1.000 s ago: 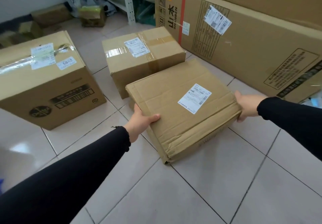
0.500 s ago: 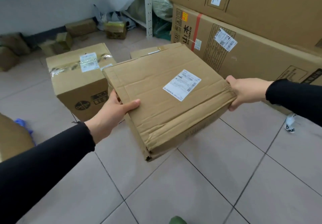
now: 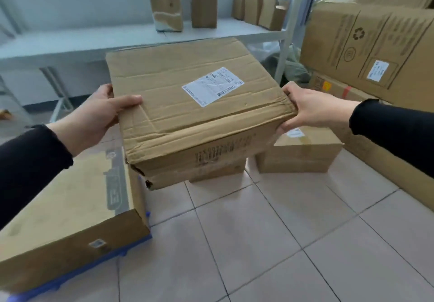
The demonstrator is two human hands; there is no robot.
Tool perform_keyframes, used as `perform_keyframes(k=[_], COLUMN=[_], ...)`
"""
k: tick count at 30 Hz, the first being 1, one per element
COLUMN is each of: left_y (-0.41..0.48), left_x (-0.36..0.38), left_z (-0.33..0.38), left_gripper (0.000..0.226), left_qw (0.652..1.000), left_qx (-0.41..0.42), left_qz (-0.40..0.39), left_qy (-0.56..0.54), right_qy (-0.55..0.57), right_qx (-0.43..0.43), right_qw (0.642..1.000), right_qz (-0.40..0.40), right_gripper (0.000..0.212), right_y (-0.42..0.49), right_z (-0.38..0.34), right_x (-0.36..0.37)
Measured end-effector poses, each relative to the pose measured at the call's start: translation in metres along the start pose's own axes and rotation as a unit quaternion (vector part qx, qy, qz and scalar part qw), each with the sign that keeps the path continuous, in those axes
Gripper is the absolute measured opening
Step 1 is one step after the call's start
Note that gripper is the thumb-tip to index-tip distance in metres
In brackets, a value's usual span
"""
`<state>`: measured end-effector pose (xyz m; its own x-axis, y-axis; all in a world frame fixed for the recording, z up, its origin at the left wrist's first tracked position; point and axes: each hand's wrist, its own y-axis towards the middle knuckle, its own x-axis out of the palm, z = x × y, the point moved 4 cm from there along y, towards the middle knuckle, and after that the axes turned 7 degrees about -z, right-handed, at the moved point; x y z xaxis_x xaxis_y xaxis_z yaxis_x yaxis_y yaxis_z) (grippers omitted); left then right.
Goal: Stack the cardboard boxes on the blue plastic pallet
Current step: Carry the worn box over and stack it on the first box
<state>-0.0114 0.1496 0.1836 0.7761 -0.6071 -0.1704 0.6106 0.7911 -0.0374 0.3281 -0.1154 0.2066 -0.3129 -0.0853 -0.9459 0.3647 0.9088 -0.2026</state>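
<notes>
Box: I see the carried box [image 3: 199, 111] lifted clear of the floor, roughly level, label [image 3: 212, 86] up.
Left hand [image 3: 98, 113]: clamped on the box's left edge, thumb over the top, fingers hidden under or behind it.
Right hand [image 3: 312, 109]: clamped on the near right corner, thumb on top, fingers curled under the side.
Pallet: blue pallet [image 3: 77, 278] low left, only its edge showing under a large flat carton [image 3: 68, 210] already lying on it.
Floor boxes: two more boxes [image 3: 300, 153] sit on the tiles behind the carried one, beside the tall stacked cartons [image 3: 375, 50] on the right.
Handling: I'd guess light to moderate weight, since two hands hold it out with no visible sag. Cardboard is creased and soft; the near lower-left corner is torn and gaping.
Grip advice: I'd keep hold on opposite sides, palms low, away from the torn corner; avoid squeezing the crumpled top.
Next: swing left and set it flat on the carton's top.
Risk: the torn seam may open if dropped hard.
</notes>
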Motion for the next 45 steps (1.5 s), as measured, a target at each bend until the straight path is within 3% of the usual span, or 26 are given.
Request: perform_keyframes(k=[5, 11, 18, 30, 39, 43, 45], left_y=[-0.023, -0.072, -0.108, -0.119, -0.115, -0.116, -0.111], left_x=[-0.119, -0.231, -0.316, -0.329, -0.328, -0.332, -0.329], left_z=[-0.014, -0.052, -0.109, -0.175, -0.190, -0.187, -0.173], left_gripper=[0.061, 0.069, 0.048, 0.047, 0.050, 0.057, 0.061], left_qw=[0.996, 0.971, 0.963, 0.950, 0.950, 0.931, 0.904], left_qx=[-0.016, -0.079, -0.161, -0.233, -0.230, -0.256, -0.249], left_qz=[0.086, 0.220, 0.206, 0.187, 0.181, 0.184, 0.204], left_qy=[-0.001, 0.044, 0.072, 0.090, 0.105, 0.182, 0.280], right_qy=[0.065, 0.166, 0.214, 0.201, 0.200, 0.175, 0.138], right_qx=[-0.097, -0.177, -0.205, -0.183, -0.175, -0.178, -0.181], right_qw=[0.993, 0.970, 0.955, 0.961, 0.962, 0.965, 0.969], right_qz=[0.027, 0.005, -0.009, -0.048, -0.058, -0.079, -0.099], right_gripper=[0.089, 0.082, 0.080, 0.080, 0.080, 0.083, 0.091], right_y=[0.055, 0.096, 0.105, 0.108, 0.109, 0.114, 0.118], right_z=[-0.105, -0.224, -0.319, -0.348, -0.344, -0.338, -0.332], right_x=[0.031, 0.099, 0.171, 0.224, 0.237, 0.239, 0.234])
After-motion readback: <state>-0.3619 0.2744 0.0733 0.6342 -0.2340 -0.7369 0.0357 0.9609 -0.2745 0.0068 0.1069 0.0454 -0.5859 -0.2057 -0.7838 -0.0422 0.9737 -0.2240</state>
